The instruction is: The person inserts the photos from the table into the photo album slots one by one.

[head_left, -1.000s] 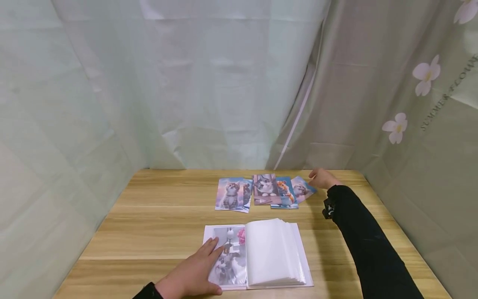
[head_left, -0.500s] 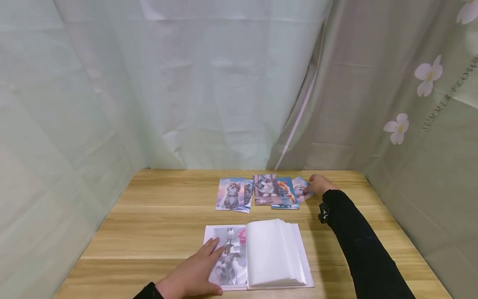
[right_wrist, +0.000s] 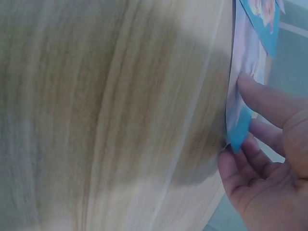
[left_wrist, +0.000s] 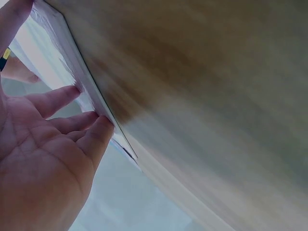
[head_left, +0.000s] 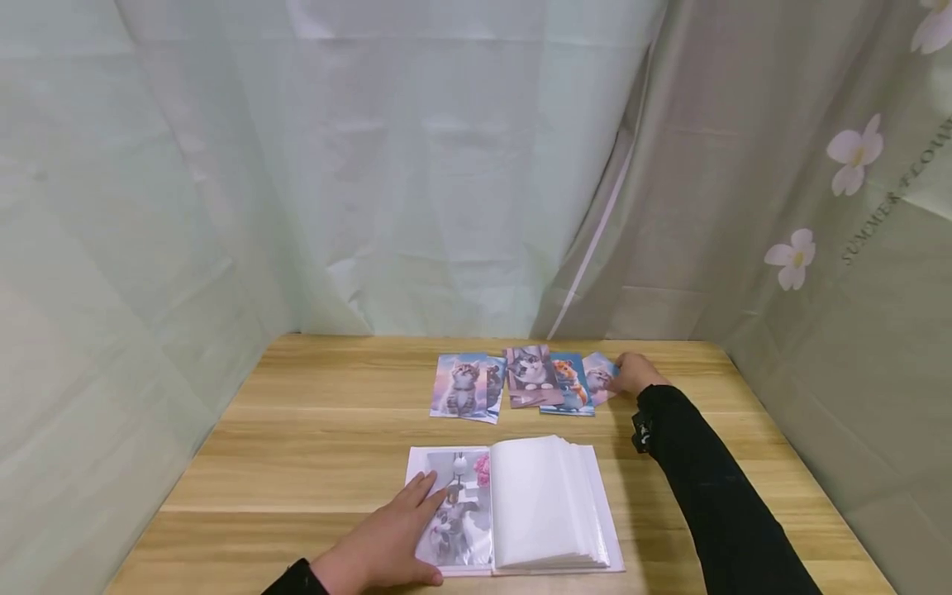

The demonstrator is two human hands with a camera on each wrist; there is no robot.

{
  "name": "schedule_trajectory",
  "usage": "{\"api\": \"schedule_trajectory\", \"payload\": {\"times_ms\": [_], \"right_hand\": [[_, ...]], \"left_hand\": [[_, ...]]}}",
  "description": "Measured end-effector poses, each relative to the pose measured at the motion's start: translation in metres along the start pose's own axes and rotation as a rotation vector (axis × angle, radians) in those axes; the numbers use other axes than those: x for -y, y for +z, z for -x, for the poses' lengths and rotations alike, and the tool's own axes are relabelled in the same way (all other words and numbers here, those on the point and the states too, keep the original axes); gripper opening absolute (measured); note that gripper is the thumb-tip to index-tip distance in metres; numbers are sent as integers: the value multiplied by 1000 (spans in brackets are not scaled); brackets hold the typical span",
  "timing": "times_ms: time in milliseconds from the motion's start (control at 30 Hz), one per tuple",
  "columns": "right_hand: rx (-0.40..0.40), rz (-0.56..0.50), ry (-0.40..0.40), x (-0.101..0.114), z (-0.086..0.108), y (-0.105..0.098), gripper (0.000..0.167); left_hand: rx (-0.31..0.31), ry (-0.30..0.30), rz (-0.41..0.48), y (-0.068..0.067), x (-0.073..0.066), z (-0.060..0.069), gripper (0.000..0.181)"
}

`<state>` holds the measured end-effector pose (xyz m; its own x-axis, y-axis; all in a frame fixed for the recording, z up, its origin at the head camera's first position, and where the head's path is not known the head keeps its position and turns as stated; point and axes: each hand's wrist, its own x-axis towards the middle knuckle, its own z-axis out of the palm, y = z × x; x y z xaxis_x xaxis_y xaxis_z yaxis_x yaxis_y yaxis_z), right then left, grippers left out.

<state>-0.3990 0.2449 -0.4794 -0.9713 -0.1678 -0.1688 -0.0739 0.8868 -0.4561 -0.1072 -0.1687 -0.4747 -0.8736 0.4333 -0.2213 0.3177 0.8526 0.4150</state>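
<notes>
A photo album (head_left: 546,504) lies spread on the table, its right side a stack of whitish sleeves. Its left page shows a grey-and-white cat picture (head_left: 464,533). My left hand (head_left: 387,537) rests on that page with its fingers extended; the left wrist view shows the fingertips (left_wrist: 106,126) at the album's edge. At the back right, my right hand (head_left: 635,374) pinches the outer end of a kitten photo card (head_left: 597,373). In the right wrist view the thumb presses its face (right_wrist: 246,55) while curled fingers meet its blue corner. A hamster card (head_left: 568,382) partly overlaps it.
Left of the hamster card lies a grey-and-white cat card (head_left: 530,369). Farther left, a sitting-kitten card (head_left: 457,387) partly covers another card (head_left: 494,388). Pale curtains (head_left: 461,165) hang behind and on both sides of the wooden table (head_left: 320,421).
My right hand has moved slightly left onto the outer end of the kitten card and now grips it. The left hand and the album have stayed put.
</notes>
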Motion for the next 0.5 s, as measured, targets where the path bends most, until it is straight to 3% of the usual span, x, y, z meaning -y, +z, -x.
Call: {"api": "schedule_trajectory", "payload": {"times_ms": [233,500], "right_hand": [[-39,-53,7,3,4,0,56],[-106,-137,14,8,8,3,56]], "left_hand": [[23,-8,14,0,2,-1,106],[9,4,11,0,3,0,107]]}}
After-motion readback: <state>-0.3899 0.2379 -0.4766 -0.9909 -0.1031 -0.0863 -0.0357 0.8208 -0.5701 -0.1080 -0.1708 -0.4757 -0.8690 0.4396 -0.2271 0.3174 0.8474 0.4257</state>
